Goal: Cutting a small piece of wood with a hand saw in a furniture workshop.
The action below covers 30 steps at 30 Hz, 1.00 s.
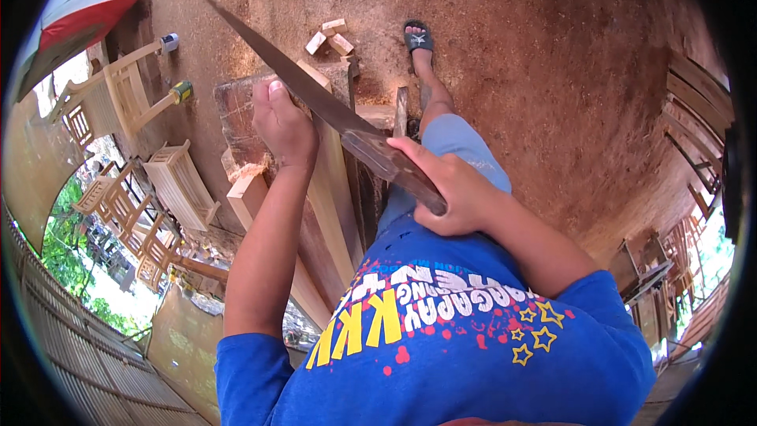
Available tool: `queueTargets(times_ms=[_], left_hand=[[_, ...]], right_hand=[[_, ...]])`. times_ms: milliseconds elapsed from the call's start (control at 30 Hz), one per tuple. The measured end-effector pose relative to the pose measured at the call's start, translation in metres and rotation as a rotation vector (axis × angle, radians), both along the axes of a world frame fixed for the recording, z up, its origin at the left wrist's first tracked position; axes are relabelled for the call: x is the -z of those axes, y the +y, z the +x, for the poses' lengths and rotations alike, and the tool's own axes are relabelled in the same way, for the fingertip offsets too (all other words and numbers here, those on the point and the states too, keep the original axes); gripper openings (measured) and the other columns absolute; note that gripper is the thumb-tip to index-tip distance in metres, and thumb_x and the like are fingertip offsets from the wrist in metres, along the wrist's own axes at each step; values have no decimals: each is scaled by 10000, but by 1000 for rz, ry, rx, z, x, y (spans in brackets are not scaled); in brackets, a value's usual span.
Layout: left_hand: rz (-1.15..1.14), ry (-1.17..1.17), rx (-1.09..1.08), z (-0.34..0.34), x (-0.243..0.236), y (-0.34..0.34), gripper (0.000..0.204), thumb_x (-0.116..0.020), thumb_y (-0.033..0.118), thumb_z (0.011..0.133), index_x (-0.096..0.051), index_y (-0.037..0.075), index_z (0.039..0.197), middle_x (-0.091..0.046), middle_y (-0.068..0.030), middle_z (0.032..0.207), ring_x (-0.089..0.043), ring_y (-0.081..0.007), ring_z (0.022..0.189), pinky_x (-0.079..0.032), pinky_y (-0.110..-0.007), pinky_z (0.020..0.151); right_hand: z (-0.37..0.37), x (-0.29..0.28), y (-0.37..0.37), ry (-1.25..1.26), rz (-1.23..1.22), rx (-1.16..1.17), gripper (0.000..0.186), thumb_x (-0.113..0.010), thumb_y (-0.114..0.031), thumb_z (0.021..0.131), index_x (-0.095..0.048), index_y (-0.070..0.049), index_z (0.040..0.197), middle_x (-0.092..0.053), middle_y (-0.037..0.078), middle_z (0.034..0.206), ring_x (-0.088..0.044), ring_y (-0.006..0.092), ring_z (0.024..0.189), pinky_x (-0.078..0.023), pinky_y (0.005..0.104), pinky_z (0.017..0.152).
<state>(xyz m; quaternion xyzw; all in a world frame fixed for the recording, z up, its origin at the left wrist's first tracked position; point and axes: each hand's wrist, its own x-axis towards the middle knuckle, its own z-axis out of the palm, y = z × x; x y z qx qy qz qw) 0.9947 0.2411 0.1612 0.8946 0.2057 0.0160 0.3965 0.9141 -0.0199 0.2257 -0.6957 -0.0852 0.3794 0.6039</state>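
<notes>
My right hand [461, 193] is wrapped round the handle of a handsaw [280, 59]. Its long dark blade slants up and left, passing over a pale wooden board [335, 197] and close by my left hand. My left hand [285, 126] is curled closed above the worn wooden bench [236, 114], left of the board, thumb uppermost. Whatever its fingers grip, if anything, is hidden. The blade covers part of the board; a light end shows beyond it. Another squared timber [248, 189] lies beneath my left forearm, with shavings beside it.
Several short wood offcuts [335, 35] lie on the brown, sawdust-strewn ground beyond the bench. Unfinished wooden furniture [177, 181] stands at the left, near a can [183, 92]. My sandalled foot [418, 35] is right of the bench. Planks [698, 102] lean at the far right.
</notes>
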Motion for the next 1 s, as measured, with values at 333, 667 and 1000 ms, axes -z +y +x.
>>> queueTargets(times_ms=[333,667,1000], left_hand=[[59,38,-19,-4,-3,0,322,-476,248,1099,-615,-4,956,-648,-204,816,-641,-329,750,-496,-461,748],[88,31,-31,-8,4,0,328,-477,268,1090,-636,3,981,-684,-253,877,-679,-445,826,-506,-529,788],[113,55,-51,2,-2,-9,370,-470,332,1067,-683,31,1029,-723,-300,964,-694,-533,919,-506,-612,824]], right_hand=[[12,7,7,94,0,-11,918,-727,-118,801,-317,-39,1618,-734,259,921,-733,463,857,-574,514,777],[34,26,39,11,0,61,863,-730,-112,799,-374,-20,1580,-705,281,998,-714,473,927,-568,510,836],[25,40,57,-73,-46,126,813,-708,-131,812,-408,2,1556,-723,239,1005,-743,341,896,-568,432,815]])
